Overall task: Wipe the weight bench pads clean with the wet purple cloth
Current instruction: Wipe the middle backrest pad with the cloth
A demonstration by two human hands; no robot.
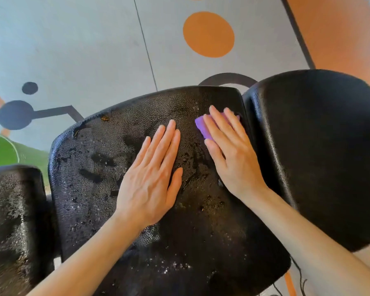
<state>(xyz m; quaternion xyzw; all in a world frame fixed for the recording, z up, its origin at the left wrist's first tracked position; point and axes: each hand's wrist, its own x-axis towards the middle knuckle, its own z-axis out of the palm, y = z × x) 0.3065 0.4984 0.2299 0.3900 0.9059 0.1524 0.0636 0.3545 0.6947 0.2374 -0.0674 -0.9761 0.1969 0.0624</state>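
Observation:
The middle black bench pad (98,184) fills the centre of the view, its textured surface wet with droplets and streaks. My right hand (233,154) presses flat, fingers straight, on the folded purple cloth (203,127) near the pad's far right corner; most of the cloth is hidden under the fingers. My left hand (154,176) lies flat on the pad just left of it, fingers straight and together. A second black pad (320,150) sits to the right and looks drier. A third, wet pad (11,221) is at the lower left.
The floor beyond is grey with orange circles (208,34) and dark painted shapes. A green bucket-like rim (2,148) shows at the left edge behind the pads. The middle pad has small tears on its far left edge (76,132).

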